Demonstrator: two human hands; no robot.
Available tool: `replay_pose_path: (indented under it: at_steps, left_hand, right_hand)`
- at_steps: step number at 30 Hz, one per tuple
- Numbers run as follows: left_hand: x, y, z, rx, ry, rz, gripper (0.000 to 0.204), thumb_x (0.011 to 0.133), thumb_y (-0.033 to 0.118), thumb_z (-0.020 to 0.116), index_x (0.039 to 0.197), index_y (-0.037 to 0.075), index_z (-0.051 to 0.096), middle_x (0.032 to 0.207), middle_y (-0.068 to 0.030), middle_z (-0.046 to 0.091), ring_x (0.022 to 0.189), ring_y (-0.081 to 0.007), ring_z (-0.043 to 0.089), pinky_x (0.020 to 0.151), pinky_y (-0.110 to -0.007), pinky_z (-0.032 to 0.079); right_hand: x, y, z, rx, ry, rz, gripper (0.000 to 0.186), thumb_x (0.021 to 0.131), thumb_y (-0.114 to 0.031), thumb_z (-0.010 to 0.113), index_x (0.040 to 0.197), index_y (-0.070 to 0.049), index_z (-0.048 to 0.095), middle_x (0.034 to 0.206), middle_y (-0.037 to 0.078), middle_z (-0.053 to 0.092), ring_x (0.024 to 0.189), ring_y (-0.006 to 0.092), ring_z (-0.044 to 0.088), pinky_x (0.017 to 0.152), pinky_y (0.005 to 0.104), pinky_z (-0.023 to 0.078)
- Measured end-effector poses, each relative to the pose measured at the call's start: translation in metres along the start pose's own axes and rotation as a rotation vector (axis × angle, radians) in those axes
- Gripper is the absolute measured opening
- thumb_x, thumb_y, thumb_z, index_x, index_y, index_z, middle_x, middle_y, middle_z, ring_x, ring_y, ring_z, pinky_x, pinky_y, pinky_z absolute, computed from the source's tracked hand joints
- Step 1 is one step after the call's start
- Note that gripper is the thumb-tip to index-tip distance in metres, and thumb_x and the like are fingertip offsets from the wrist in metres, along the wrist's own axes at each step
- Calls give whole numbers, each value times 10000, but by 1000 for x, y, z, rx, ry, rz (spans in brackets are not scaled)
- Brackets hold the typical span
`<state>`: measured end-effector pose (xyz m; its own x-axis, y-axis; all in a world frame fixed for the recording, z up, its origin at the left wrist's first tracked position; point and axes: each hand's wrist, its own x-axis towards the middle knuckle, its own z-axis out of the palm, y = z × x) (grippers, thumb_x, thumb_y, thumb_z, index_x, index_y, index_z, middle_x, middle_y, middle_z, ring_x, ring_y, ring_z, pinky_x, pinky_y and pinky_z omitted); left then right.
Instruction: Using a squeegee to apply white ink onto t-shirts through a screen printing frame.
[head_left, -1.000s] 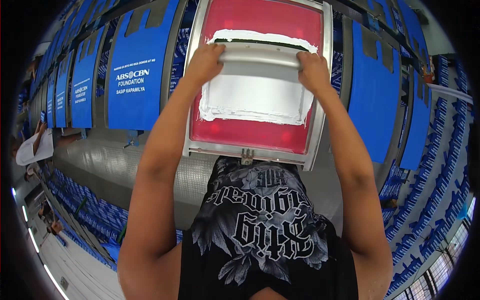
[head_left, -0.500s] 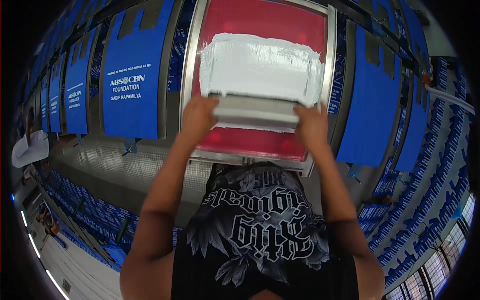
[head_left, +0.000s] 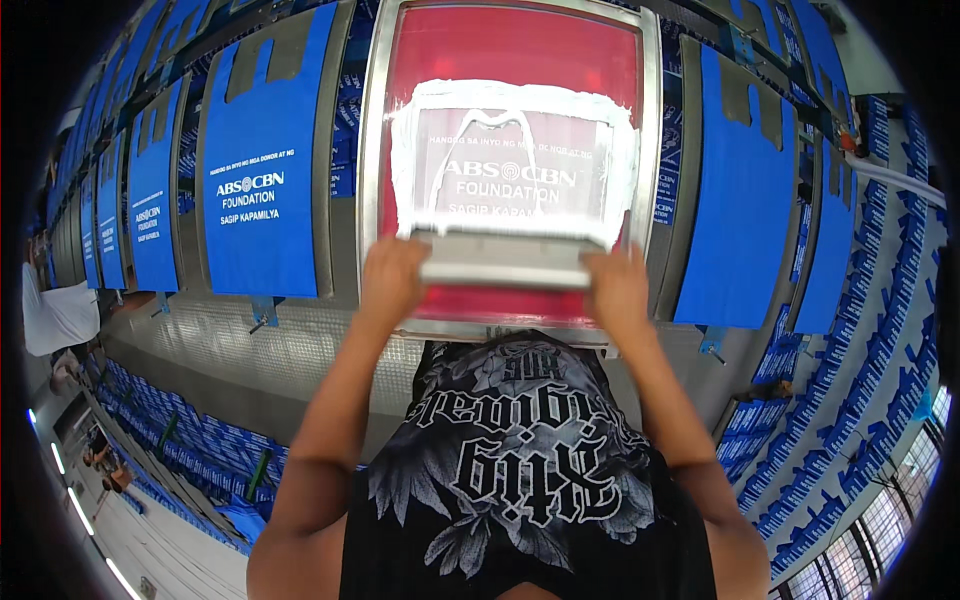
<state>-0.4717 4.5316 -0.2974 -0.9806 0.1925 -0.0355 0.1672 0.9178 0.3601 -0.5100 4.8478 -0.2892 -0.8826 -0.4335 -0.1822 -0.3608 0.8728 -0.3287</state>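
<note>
A wide squeegee [head_left: 505, 262] lies across the lower part of a red screen-printing frame [head_left: 649, 130] with a metal rim. My left hand [head_left: 394, 278] grips its left end and my right hand [head_left: 617, 285] its right end, fingers closed around it. White ink [head_left: 525, 95] forms a thick border around the stencil area, and more is gathered along the squeegee's far edge. Inside that border the mesh is thinly coated, with lettering and a round emblem showing through. Red mesh [head_left: 510, 45] is bare of ink at the far end.
Blue printed bags [head_left: 262, 150] lie flat on boards to the left, and another blue bag [head_left: 735, 200] to the right. Many more blue bags [head_left: 830, 400] lie in rows at far right and lower left. A person in white [head_left: 62, 315] is at the left edge.
Both hands have drawn the squeegee toward me, down the screen. The stencil area, thickly white before, is now scraped thin and its lettering shows.
</note>
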Motion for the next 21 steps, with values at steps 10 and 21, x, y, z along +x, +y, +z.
replay_pose_path:
  at_steps: [10, 21]
  left_hand:
    - [128, -17, -60, 35, -160, -169, 423, 687, 412, 736, 954, 89, 679, 830, -158, 662, 799, -307, 642, 728, -402, 500]
    - [120, -27, -29, 60, -96, -138, 316, 653, 162, 719, 957, 88, 679, 892, -154, 648, 864, -333, 614, 773, -409, 491]
  right_hand:
    - [121, 24, -66, -140, -178, 100, 379, 658, -92, 607, 1029, -151, 656, 884, 148, 667, 861, 283, 646, 784, 399, 500]
    - [113, 32, -25, -250, -16, 10, 413, 648, -86, 619, 1055, -151, 650, 853, 93, 674, 845, 268, 636, 986, 478, 346]
